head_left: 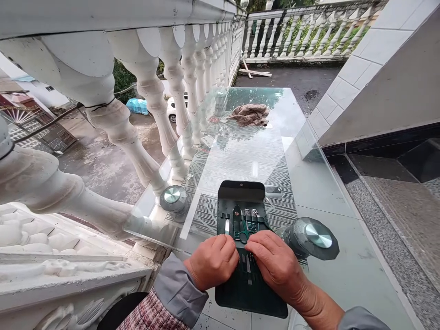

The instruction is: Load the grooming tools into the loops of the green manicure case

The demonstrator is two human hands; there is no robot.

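A dark green manicure case lies unfolded on a glass table, its black snap flap turned away from me. Small green-handled scissors and nail clippers sit under straps in its upper half. My left hand is closed over the case's left side. A flat silver nail tool runs down behind its fingers, just below an elastic loop. My right hand pinches beside the scissors; what its fingertips hold is hidden. Between the hands, slim metal tools rest in the lower half.
The glass tabletop stands on faceted posts with round metal caps, one cap near my right hand. A crumpled brown cloth lies at the far end. White balusters line the left; stone steps rise at right.
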